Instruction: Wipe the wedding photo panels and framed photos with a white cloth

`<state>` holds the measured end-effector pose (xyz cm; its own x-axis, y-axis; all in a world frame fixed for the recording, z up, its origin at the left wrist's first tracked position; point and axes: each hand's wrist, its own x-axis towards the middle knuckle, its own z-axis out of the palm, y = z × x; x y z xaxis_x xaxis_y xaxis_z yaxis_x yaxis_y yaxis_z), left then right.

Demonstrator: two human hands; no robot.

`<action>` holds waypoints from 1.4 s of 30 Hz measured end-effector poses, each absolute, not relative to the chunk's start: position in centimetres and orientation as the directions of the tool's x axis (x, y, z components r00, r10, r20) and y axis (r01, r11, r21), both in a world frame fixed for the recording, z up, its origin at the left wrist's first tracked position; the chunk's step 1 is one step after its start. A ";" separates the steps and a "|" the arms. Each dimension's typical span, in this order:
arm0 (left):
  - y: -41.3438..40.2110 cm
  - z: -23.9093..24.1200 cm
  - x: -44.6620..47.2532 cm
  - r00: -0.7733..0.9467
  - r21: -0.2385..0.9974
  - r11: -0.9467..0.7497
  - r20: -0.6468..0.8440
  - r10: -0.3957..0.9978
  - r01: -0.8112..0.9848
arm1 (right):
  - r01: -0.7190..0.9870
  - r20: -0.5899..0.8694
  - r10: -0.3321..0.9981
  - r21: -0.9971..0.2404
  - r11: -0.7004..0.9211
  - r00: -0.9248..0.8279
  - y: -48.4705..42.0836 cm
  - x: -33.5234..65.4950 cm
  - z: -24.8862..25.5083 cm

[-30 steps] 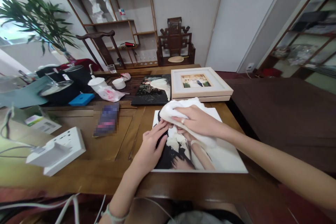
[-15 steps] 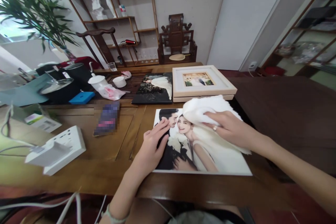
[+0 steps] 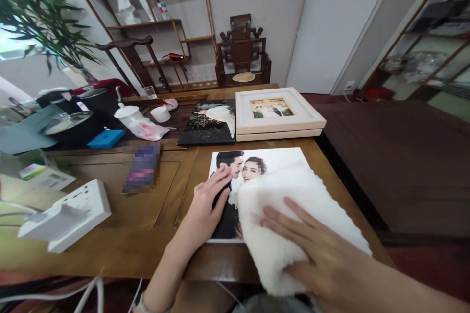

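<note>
A photo print (image 3: 229,225) of a couple in wedding clothes lies flat near the table's front edge. My left hand (image 3: 205,205) rests on its left side, with fingers stretched out and fingertips over the dark-haired figure. Across the right part of the print spreads a fluffy white cloth (image 3: 279,186), which covers most of the veiled figure and hangs past the near edge. My right hand (image 3: 312,239) presses on this cloth and holds it from above, fingers spread over its surface and thumb at its near side.
Behind the print lie a dark photo panel (image 3: 209,122) and light wooden picture frames (image 3: 279,131), stacked. A white power strip (image 3: 84,215), a blue box (image 3: 106,138), a phone-like dark object (image 3: 141,168) and a white teapot (image 3: 128,113) stand left. Dark furniture (image 3: 382,166) adjoins at right.
My right hand has come from the print's top right toward the near edge with the white cloth, which is now spread wide instead of bunched. My left hand stays on the print.
</note>
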<state>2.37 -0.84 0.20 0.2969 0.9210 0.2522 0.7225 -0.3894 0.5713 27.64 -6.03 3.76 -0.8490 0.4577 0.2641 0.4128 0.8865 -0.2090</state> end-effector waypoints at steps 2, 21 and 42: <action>-0.8 0.2 2.4 0.296 0.572 -0.392 0.258 0.920 0.721 | 0.404 0.244 0.451 -0.220 0.888 -0.858 -6.4 27.7 4.1; -0.7 0.1 2.1 0.325 0.558 -0.425 0.274 0.905 0.712 | 0.535 0.227 0.573 -0.210 0.818 -0.788 -0.4 27.9 3.5; -0.8 0.0 2.0 0.317 0.586 -0.414 0.266 0.910 0.696 | 0.592 0.262 0.616 -0.173 0.787 -0.743 3.5 26.5 3.1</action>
